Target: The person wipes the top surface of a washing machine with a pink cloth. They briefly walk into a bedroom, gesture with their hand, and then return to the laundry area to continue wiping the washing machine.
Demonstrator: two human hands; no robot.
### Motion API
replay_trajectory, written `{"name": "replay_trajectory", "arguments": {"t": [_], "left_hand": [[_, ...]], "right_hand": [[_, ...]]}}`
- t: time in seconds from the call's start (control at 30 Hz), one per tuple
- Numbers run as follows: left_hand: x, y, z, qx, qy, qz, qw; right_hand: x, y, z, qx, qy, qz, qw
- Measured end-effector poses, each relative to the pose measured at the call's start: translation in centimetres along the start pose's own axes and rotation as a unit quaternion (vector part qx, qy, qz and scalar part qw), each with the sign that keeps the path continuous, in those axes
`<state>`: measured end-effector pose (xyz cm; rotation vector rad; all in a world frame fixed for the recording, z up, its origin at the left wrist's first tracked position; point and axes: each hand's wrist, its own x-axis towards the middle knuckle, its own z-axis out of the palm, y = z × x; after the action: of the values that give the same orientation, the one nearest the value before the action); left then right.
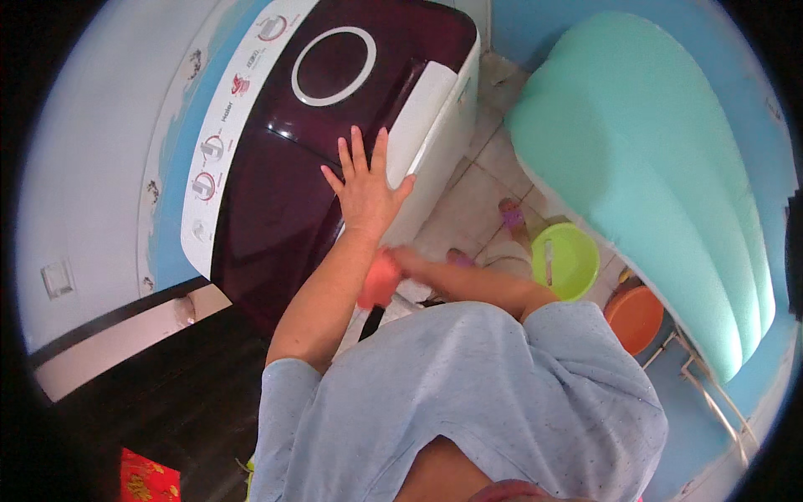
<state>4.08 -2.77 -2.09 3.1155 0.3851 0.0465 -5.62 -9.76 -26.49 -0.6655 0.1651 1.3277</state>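
Maroon-topped twin-tub washer: L hand splayed on top nr front edge; R hand, motion-blurred, clutches coral cloth nr washer.

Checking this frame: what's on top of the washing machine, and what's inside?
On the washing machine, the left hand lies spread near the front edge. The inside cannot be seen: the closed maroon lids cover it.
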Motion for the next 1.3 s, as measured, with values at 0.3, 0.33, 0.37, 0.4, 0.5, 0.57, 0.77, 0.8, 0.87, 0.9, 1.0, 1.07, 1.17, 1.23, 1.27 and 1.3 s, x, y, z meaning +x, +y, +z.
{"name": "replay_trajectory", "arguments": {"t": [0.3,0.33,0.37,0.4,0.5,0.57,0.77,0.8,0.87,0.9,1.0,1.07,1.17,1.23,1.27,1.3], "left_hand": [[0.3,0.4,0.1,0.014,-0.012,-0.005,1.000],[0.2,0.4,0.1,0.016,-0.014,-0.007,1.000],[0.2,0.5,0.1,0.019,-0.015,-0.008,1.000],[0.2,0.5,0.0,0.022,-0.015,-0.008,1.000],[0.2,0.7,-0.3,0.021,-0.013,-0.003,1.000],[0.1,0.7,-0.5,0.018,-0.017,-0.002,1.000],[0.0,0.7,-0.4,0.009,-0.002,0.000,1.000],[0.0,0.7,-0.3,0.009,-0.008,-0.004,1.000],[-0.1,0.6,-0.2,-0.007,-0.004,-0.005,1.000],[-0.1,0.6,-0.3,-0.001,-0.016,-0.009,1.000],[-0.2,0.6,-0.5,-0.013,-0.009,-0.006,1.000],[-0.3,0.6,-0.6,-0.024,-0.011,-0.011,1.000],[-0.4,0.4,-0.9,-0.037,-0.016,-0.014,0.999],[-0.4,0.2,-1.1,-0.044,-0.030,-0.015,0.998],[-0.4,0.1,-1.2,-0.054,-0.050,-0.018,0.997],[-0.4,-0.1,-1.3,-0.065,-0.039,-0.016,0.997]], "right_hand": [[5.3,-25.6,-12.9,0.015,0.289,-0.482,0.827],[6.3,-24.9,-14.2,0.048,0.300,-0.395,0.867],[7.2,-23.7,-15.2,0.063,0.282,-0.337,0.896],[7.9,-22.4,-15.9,0.081,0.276,-0.278,0.916],[9.2,-10.7,-12.8,0.156,0.277,-0.219,0.922],[7.3,-3.5,-10.1,0.105,0.265,-0.057,0.957],[-0.1,-7.4,-3.3,0.108,0.301,-0.108,0.941],[-2.0,-10.6,-2.5,0.165,0.288,-0.177,0.927],[-6.1,-16.8,0.3,0.178,0.144,-0.395,0.889],[-8.1,-20.0,2.0,0.119,0.188,-0.418,0.881],[-12.7,-27.0,8.5,-0.092,0.158,-0.565,0.805],[-13.5,-30.5,11.9,-0.283,0.132,-0.632,0.710],[-11.0,-34.6,13.7,-0.571,0.139,-0.579,0.565],[-8.0,-34.3,13.7,-0.764,0.192,-0.494,0.369],[-6.9,-34.2,13.2,-0.848,0.208,-0.410,0.265],[-6.0,-34.0,12.6,-0.825,0.193,-0.453,0.278]]}}
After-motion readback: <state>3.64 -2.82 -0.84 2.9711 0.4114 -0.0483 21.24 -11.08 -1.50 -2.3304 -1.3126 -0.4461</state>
